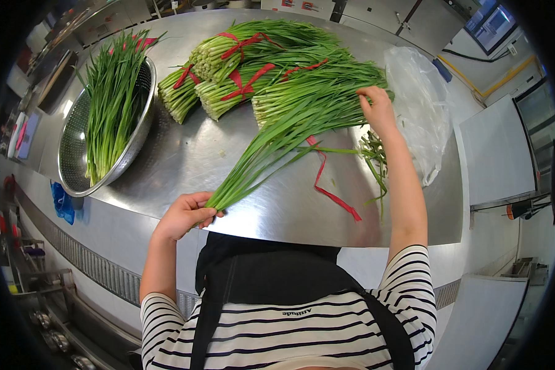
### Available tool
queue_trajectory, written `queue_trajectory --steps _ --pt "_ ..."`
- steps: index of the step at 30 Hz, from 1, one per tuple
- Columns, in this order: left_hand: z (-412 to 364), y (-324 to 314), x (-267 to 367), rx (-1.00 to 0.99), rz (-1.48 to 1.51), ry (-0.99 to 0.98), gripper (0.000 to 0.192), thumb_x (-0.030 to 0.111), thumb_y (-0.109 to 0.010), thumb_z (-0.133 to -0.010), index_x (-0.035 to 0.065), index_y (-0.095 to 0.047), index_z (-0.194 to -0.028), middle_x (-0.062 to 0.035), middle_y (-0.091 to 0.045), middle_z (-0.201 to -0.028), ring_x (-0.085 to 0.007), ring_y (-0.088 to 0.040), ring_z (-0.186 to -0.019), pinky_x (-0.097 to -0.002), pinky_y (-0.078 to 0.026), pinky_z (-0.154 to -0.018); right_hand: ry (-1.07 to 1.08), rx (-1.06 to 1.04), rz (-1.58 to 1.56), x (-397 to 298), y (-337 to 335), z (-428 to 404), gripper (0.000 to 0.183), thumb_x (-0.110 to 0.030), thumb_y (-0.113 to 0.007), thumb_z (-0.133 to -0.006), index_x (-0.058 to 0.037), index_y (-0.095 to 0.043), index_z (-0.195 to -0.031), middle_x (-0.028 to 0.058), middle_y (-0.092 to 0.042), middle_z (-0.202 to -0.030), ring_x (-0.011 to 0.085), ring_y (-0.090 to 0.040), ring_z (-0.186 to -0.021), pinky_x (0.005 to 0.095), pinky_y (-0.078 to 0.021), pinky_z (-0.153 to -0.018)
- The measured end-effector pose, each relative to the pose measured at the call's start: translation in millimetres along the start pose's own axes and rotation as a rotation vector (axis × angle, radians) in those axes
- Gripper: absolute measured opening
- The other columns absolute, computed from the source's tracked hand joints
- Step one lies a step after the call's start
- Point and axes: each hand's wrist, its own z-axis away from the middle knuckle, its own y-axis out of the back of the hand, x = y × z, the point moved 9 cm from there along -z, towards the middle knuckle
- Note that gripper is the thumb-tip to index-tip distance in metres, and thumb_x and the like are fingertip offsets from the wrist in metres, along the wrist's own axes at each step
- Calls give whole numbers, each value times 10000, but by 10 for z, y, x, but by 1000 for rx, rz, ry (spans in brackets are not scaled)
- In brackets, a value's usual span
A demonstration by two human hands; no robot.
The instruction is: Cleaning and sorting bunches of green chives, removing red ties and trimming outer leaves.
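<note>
My left hand (pixel 187 213) grips a small bunch of garlic chives (pixel 254 162) by the stem ends, close to the table's front edge. The bunch's leaves fan up and to the right, over a loose pile of chives (pixel 296 99). At the leaf tips, my right hand (pixel 378 110) has thumb and fingertips drawn together; whether a leaf is pinched there is too small to tell. Several chive bundles tied with red strips, among them a thick upper bundle (pixel 219 58), lie behind the pile. Wilted trimmings (pixel 373 155) rest left of my right forearm.
A perforated metal colander (pixel 143 134) holding more chives stands on the left of the stainless steel table (pixel 175 166). An untied red strip (pixel 321 178) lies before me. On the right is a crumpled clear plastic bag (pixel 418 106). A drain grate (pixel 92 259) runs along the floor.
</note>
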Motion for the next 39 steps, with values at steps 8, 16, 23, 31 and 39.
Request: queue_trajectory --steps 8,16,23,31,39 --pt "-12 -4 5 -5 -3 -2 252 27 -552 -770 -14 -565 -1018 -53 -615 -806 -47 -461 -535 -175 -346 -464 172 -52 65 -177 -81 139 170 -51 -609 -700 -63 -610 -869 62 -572 -889 259 -510 -897 352 -424 -768" --pt "-20 11 -31 -5 38 -18 241 12 -546 -773 -36 -558 -1009 -74 -611 -792 -57 -456 -526 -181 -357 -462 -17 -157 -67 54 -315 153 113 -96 -575 -717 -57 -622 -811 62 -589 -831 236 -528 -848 338 -429 -739" --pt "-36 16 -33 -3 35 0 242 12 -545 -774 -36 -557 -1011 -72 -610 -791 -55 -453 -521 -183 -360 -461 -698 -151 -730 622 -488 224 174 -111 -481 -773 -26 -624 -822 29 -590 -682 73 -486 -600 237 -410 -571" --pt "-17 5 5 -2 31 -15 231 6 -541 -775 -33 -561 -1002 -71 -612 -794 -54 -459 -530 -183 -359 -461 120 -113 -82 -285 -291 -76 170 -66 -519 -745 -25 -612 -881 96 -598 -816 291 -534 -734 361 -452 -714" --pt "-17 -8 -4 -5 13 -8 206 5 -540 -776 -24 -568 -979 -72 -615 -792 -58 -459 -521 -189 -359 -459 398 -295 193 -570 -526 -100 90 -69 -574 -730 -38 -617 -803 62 -554 -750 240 -515 -803 335 -450 -704"
